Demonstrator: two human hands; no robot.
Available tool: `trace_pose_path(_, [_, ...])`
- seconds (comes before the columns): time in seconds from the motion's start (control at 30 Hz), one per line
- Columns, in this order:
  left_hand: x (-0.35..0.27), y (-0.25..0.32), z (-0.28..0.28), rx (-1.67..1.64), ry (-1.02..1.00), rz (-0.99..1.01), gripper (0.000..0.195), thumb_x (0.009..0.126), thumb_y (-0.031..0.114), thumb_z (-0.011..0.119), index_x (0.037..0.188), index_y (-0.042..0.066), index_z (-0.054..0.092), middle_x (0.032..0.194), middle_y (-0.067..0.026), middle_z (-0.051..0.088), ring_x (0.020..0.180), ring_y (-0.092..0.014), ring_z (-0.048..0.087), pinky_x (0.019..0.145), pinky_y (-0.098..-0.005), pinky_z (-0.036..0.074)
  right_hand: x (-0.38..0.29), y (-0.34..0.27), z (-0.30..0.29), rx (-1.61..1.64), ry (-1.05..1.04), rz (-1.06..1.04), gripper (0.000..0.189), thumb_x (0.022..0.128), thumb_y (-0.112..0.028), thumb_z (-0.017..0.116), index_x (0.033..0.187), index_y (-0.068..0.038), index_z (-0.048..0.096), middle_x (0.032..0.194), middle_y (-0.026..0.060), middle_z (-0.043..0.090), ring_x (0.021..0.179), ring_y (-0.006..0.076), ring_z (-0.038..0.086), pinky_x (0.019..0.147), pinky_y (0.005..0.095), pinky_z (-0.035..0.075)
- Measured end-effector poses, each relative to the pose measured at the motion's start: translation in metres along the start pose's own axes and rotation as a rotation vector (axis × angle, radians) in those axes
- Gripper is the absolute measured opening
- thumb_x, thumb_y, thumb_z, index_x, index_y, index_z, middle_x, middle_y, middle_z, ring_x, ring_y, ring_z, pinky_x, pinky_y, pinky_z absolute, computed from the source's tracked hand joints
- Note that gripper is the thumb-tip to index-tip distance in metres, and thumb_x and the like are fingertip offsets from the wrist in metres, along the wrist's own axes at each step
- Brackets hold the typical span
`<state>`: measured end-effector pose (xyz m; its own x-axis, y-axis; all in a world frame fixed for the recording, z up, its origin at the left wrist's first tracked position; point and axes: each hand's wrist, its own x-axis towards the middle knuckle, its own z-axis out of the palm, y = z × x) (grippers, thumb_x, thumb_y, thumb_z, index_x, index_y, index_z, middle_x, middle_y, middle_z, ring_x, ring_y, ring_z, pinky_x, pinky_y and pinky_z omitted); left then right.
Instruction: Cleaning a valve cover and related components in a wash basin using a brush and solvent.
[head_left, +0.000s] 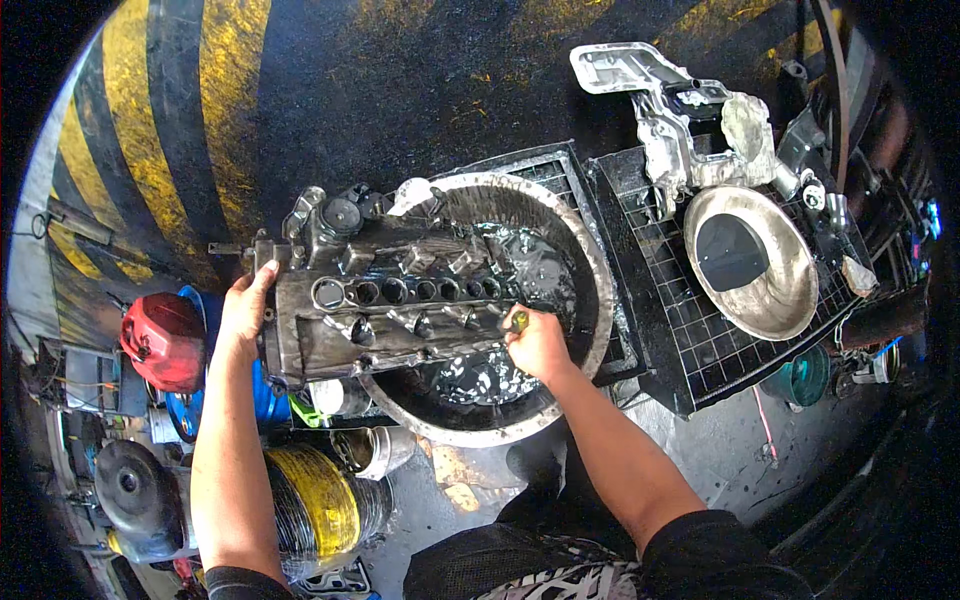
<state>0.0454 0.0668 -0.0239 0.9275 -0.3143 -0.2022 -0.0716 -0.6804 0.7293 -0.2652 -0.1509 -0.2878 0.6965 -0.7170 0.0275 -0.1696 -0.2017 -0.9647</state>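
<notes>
A dirty engine valve cover (390, 300) lies tilted across a large round metal basin (600, 285), its left end beyond the rim. My left hand (247, 304) grips that left end, thumb on top. Dark, foamy liquid (480, 379) covers the basin's bottom. Near the right end of the cover, my right hand (536, 343) is closed around a yellowish tool handle (519, 322). The tool's working end is hidden, so its kind cannot be told. A row of round openings runs along the middle of the cover, and a round cap (341, 215) sits at its upper left.
A black grid-topped stand (675, 330) on the right bears a smaller metal bowl (787, 300) and a cast aluminium engine cover (664, 142). At left are a red plastic jug (161, 341) and a blue drum (274, 397). A yellow-banded drum (319, 502) stands below the basin.
</notes>
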Motion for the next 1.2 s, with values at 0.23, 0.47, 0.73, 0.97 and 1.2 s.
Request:
trace_pose_path(0.23, [-0.002, 0.005, 0.008, 0.039, 0.023, 0.037, 0.081, 0.087, 0.059, 0.074, 0.136, -0.004, 0.060, 0.127, -0.0181, 0.069, 0.113, -0.025, 0.065, 0.097, -0.0394, 0.049, 0.001, -0.016, -0.025, -0.020, -0.143, -0.379, 0.022, 0.072, 0.003, 0.064, 0.090, -0.010, 0.068, 0.082, 0.0174, 0.069, 0.074, 0.0372, 0.068, 0.064, 0.0420, 0.053])
trace_pose_path(0.47, [0.000, 0.006, 0.011, 0.000, -0.027, 0.022, 0.079, 0.087, 0.057, 0.074, 0.137, -0.003, 0.059, 0.128, -0.0157, 0.068, 0.111, -0.024, 0.065, 0.099, -0.0367, 0.048, 0.023, -0.017, -0.037, 0.175, -0.280, -0.203, 0.016, 0.080, 0.006, 0.065, 0.089, -0.006, 0.070, 0.085, 0.0124, 0.074, 0.073, 0.0236, 0.070, 0.070, 0.0336, 0.053])
trace_pose_path(0.73, [0.007, -0.003, 0.006, -0.020, 0.012, 0.047, 0.078, 0.087, 0.055, 0.075, 0.137, -0.002, 0.057, 0.131, -0.0164, 0.066, 0.121, -0.025, 0.060, 0.107, -0.0388, 0.042, 0.076, -0.041, -0.049, 0.009, -0.581, -0.184, 0.014, 0.078, 0.000, 0.074, 0.090, -0.006, 0.073, 0.087, 0.0078, 0.076, 0.081, 0.0167, 0.071, 0.078, 0.0328, 0.055])
trace_pose_path(0.97, [-0.002, 0.015, 0.021, 0.026, 0.030, 0.092, 0.077, 0.089, 0.055, 0.074, 0.138, -0.003, 0.058, 0.127, -0.0152, 0.068, 0.113, -0.023, 0.065, 0.101, -0.0363, 0.047, 0.084, -0.006, -0.057, 0.288, -0.499, -0.157, 0.013, 0.077, 0.000, 0.074, 0.088, -0.007, 0.074, 0.085, 0.0069, 0.076, 0.081, 0.0172, 0.072, 0.077, 0.0342, 0.056])
trace_pose_path(1.2, [-0.002, 0.021, 0.015, 0.043, -0.021, 0.052, 0.075, 0.092, 0.057, 0.069, 0.139, 0.000, 0.058, 0.127, -0.0100, 0.069, 0.115, -0.019, 0.062, 0.105, -0.0335, 0.043, 0.085, -0.020, -0.055, 0.363, -0.588, -0.120, 0.017, 0.078, 0.003, 0.075, 0.093, -0.005, 0.073, 0.097, 0.0089, 0.077, 0.087, 0.0158, 0.072, 0.083, 0.0309, 0.056])
